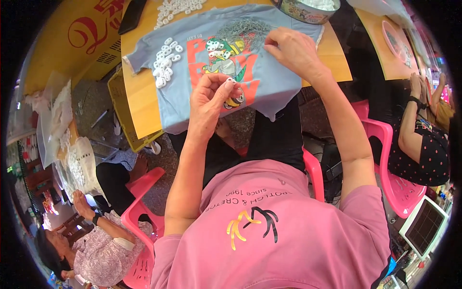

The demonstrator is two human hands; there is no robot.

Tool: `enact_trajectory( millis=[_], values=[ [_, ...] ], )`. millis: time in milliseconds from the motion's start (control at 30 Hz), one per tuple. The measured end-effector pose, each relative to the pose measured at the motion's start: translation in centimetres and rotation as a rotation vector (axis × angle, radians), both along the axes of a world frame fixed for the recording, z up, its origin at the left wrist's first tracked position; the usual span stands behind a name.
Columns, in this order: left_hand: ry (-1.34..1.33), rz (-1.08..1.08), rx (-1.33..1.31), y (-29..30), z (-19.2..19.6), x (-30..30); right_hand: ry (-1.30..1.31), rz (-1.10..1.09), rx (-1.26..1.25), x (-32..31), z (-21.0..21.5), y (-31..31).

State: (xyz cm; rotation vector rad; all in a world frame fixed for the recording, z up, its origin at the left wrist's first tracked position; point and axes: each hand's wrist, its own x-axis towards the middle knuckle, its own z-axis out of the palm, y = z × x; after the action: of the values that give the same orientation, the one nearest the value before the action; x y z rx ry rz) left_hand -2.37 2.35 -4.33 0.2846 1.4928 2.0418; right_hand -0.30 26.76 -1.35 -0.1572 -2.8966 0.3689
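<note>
Head view: at abt 11 o'clock yr L hand (208,100) is pinching a small white piece (230,80), which is at 12, above the blue shirt (174,105). Yr R hand (294,52), at 1, is bent, just beside the dark pile (244,30) at 12; cannot tell if it grips sth. White pieces (166,62) lie at 11.

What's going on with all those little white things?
The person's left hand pinches a small white piece above a blue shirt spread on a table. The right hand is by a pile of thin grey pieces; whether it holds one is hard to tell. More white pieces lie on the shirt's left side.
</note>
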Motion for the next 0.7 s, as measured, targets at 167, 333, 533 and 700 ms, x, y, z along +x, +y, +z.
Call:
enact_trajectory(
  millis=[167,333,533,700],
  values=[
    [0.022,0.001,-0.017,0.0,0.1,0.0,-0.068,0.033,0.015,-0.9,0.2,0.0],
    [0.002,0.009,-0.007,0.1,0.0,-0.1,-0.085,0.055,-0.043,-1.3,0.4,0.9],
    [-0.028,0.022,0.027,0.3,0.3,-0.3,-0.055,0.052,-0.695,0.1,0.4,0.8],
    [-0.071,0.053,0.055,0.6,0.6,-0.2,-0.017,0.028,-1.295,1.6,-0.3,-0.6]
  ],
)
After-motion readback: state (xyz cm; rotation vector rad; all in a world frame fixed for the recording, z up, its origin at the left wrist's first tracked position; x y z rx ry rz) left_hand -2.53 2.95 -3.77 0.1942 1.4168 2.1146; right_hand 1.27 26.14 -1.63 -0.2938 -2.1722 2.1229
